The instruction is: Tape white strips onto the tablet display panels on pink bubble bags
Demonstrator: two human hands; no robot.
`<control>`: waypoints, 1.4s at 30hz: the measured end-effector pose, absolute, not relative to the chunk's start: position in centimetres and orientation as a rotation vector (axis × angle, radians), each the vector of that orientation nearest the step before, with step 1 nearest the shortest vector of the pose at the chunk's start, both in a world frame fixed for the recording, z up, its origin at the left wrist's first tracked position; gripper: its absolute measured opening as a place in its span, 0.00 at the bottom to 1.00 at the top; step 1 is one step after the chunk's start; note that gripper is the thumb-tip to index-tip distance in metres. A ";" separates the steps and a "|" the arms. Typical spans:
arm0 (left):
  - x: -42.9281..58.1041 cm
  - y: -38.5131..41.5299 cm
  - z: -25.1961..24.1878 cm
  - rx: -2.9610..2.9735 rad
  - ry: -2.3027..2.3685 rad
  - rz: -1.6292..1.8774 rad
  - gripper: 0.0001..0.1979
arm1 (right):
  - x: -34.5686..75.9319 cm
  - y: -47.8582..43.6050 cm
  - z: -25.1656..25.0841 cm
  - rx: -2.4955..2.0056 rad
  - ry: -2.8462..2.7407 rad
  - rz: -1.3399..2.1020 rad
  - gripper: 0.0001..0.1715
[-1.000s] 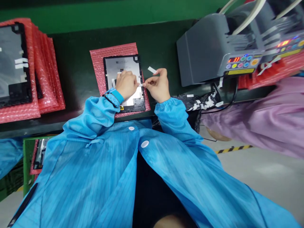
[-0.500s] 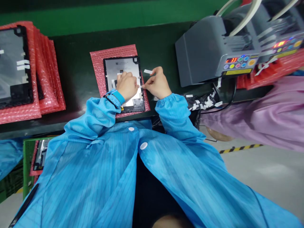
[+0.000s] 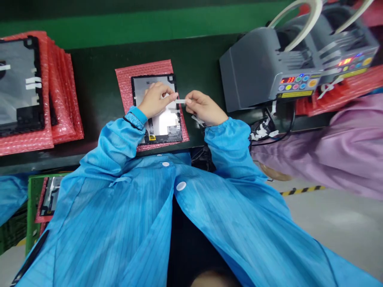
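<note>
A flat tablet-like panel [image 3: 140,85] with a black frame and grey-silver back lies on a sheet of pink bubble wrap [image 3: 124,83]. My right hand [image 3: 206,108] is just off the panel's right edge, thumb and fingers pinching a short strip of white tape [image 3: 181,101]. The strip points left, across the frame edge. Over the upper middle of the panel, my left hand [image 3: 156,99] has its fingers curled and its thumb close to the strip's left end. Whether anything is between those fingers is hidden. Part of the panel under the left hand cannot be seen.
Two grey tape dispensers [image 3: 251,75] with lit displays stand at the right. Pink-wrapped panels [image 3: 62,95] are stacked at the left. A black bundle with white tape scraps [image 3: 263,129] hangs at the table edge. A co-worker's purple sleeve [image 3: 338,147] is at the right.
My right hand has moved right and slightly down, turning the tape strip level. My left hand has shifted up off the lower panel area, uncovering more of it. The view has shifted slightly.
</note>
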State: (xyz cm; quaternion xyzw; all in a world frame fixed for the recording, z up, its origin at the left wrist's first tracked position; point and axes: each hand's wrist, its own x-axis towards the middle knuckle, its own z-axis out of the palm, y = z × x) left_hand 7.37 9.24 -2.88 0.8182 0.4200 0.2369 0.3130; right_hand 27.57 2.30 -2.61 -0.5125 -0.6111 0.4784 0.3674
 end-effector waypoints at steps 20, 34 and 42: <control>9.0 8.6 -5.4 2.229 1.248 0.544 0.15 | 26.6 3.2 -5.5 -1.756 -1.834 0.477 0.09; 9.1 7.5 -4.8 2.288 1.280 0.509 0.12 | 26.2 3.3 -6.5 -1.733 -1.779 0.496 0.16; 8.6 7.5 -4.3 2.300 1.319 0.538 0.10 | 26.0 2.0 -5.8 -1.885 -1.584 0.400 0.13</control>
